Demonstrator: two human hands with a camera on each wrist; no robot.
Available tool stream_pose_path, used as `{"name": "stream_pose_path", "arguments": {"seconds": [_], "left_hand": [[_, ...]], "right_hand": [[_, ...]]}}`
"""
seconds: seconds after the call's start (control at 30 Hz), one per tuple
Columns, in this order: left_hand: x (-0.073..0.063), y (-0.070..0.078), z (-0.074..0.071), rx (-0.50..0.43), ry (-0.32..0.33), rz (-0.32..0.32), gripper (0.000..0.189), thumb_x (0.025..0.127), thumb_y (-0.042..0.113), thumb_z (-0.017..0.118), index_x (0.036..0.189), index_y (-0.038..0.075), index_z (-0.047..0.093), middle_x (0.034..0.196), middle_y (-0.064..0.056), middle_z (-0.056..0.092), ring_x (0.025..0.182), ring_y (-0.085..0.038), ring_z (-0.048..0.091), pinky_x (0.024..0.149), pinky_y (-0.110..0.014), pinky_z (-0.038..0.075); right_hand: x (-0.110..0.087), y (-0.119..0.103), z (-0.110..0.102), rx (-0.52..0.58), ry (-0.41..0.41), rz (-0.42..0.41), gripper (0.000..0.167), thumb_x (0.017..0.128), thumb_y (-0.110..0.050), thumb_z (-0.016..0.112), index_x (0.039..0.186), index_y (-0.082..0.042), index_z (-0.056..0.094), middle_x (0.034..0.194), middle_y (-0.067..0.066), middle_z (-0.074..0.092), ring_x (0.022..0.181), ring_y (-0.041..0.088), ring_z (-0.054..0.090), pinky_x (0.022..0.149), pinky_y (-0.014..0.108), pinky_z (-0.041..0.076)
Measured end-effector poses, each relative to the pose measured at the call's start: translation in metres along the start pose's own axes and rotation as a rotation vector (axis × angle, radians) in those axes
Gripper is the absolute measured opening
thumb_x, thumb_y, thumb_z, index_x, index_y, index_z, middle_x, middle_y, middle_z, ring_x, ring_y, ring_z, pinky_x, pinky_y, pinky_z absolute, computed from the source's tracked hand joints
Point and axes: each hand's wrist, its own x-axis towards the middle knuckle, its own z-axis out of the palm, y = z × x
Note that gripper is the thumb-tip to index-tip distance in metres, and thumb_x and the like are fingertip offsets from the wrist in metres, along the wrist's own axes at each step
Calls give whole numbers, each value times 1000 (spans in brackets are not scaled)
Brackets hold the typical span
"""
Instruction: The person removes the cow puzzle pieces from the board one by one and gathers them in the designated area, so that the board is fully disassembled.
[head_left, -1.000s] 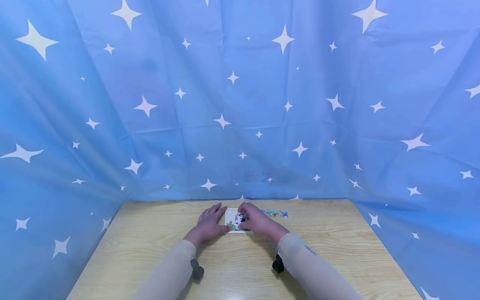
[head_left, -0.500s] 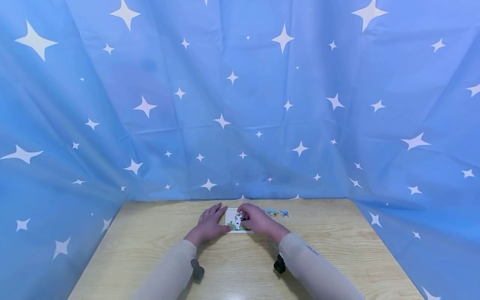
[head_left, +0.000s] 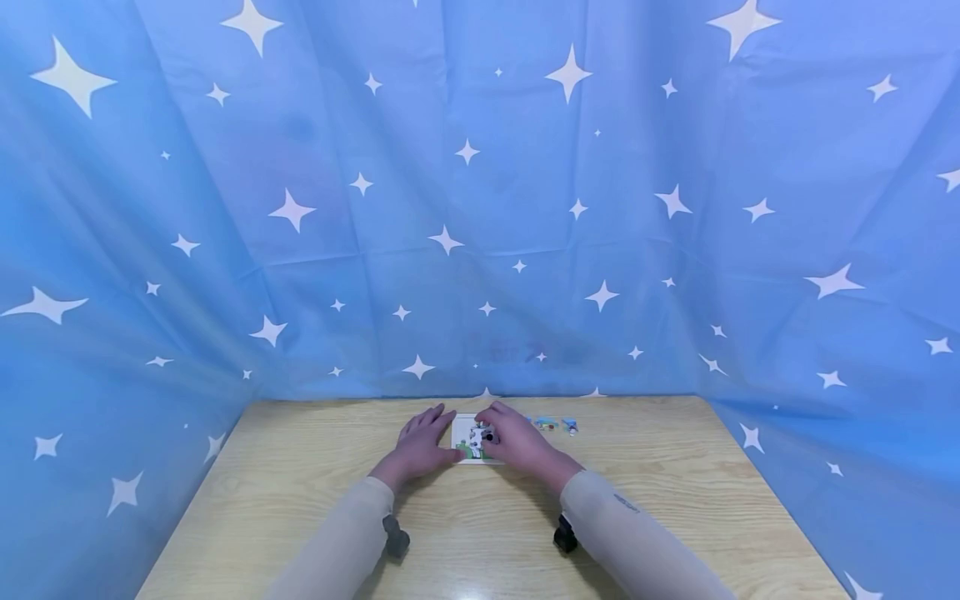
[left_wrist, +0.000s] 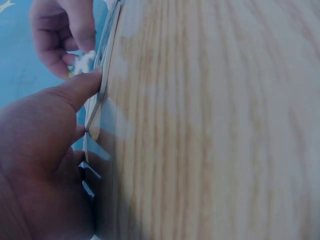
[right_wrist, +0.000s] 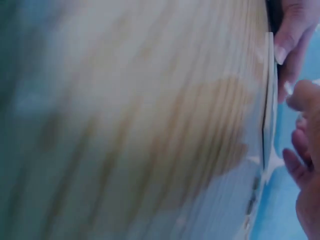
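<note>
A small, light-rimmed jigsaw puzzle tray (head_left: 462, 426) lies near the table's back edge. Green and black-and-white pieces show in its front part. My left hand (head_left: 426, 439) rests along its left side, fingers extended and thumb (left_wrist: 89, 82) pressing on the front rim. Over the tray's right half, my right hand (head_left: 517, 438) pinches a puzzle piece (left_wrist: 83, 63) between thumb and fingers. That piece looks mostly white in the left wrist view, and the right hand covers the tray's right side in the head view.
Several loose colourful puzzle pieces (head_left: 547, 423) lie on the wooden table (head_left: 465, 533) to the right of the tray. A blue curtain with white stars (head_left: 480, 192) stands right behind the table and along both sides.
The right hand has shifted slightly to the right over the tray, with small finger movements. Left hand and tray stay in place; the head view moves a little.
</note>
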Motion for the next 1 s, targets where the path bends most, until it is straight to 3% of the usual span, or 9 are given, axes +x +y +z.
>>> {"name": "stream_pose_path", "arguments": {"seconds": [0.27, 0.53, 0.77, 0.9, 1.0], "left_hand": [[3, 0, 2, 13, -3, -21, 90, 99, 56, 76, 171, 16, 43, 181, -17, 26, 164, -51, 20, 130, -72, 13], [9, -4, 7, 38, -2, -39, 89, 98, 55, 76, 172, 18, 43, 182, -13, 25, 167, -45, 18, 132, -68, 12], [6, 1, 4, 13, 8, -3, 92, 97, 57, 78, 171, 14, 44, 181, -19, 27, 164, -52, 20, 129, -75, 13], [3, 1, 5, 23, 16, 3, 93, 97, 60, 77, 171, 14, 44, 180, -19, 27, 164, -52, 20, 129, -75, 13], [-3, 9, -1, 16, 8, -11, 90, 98, 53, 78, 170, 11, 44, 180, -21, 27, 164, -52, 20, 130, -75, 13]], "right_hand": [[-13, 1, -16, 68, 36, -4, 43, 103, -14, 79, 143, -5, 69, 124, 2, 66, 85, 13, 62, 77, 31, 58], [-28, 11, -29, 61, 60, 19, 42, 103, -15, 78, 143, -6, 70, 127, 1, 66, 108, 22, 68, 93, 41, 61], [-41, 19, -36, 74, 97, -6, 43, 99, -9, 79, 140, -1, 71, 122, 6, 66, 104, 29, 70, 89, 43, 64], [-46, 24, -38, 81, 113, -3, 43, 98, -7, 79, 139, 1, 71, 120, 6, 66, 105, 26, 70, 91, 43, 65], [-50, 27, -39, 63, 115, 9, 42, 98, -7, 80, 138, 0, 72, 119, 5, 66, 102, 24, 68, 88, 38, 63]]}}
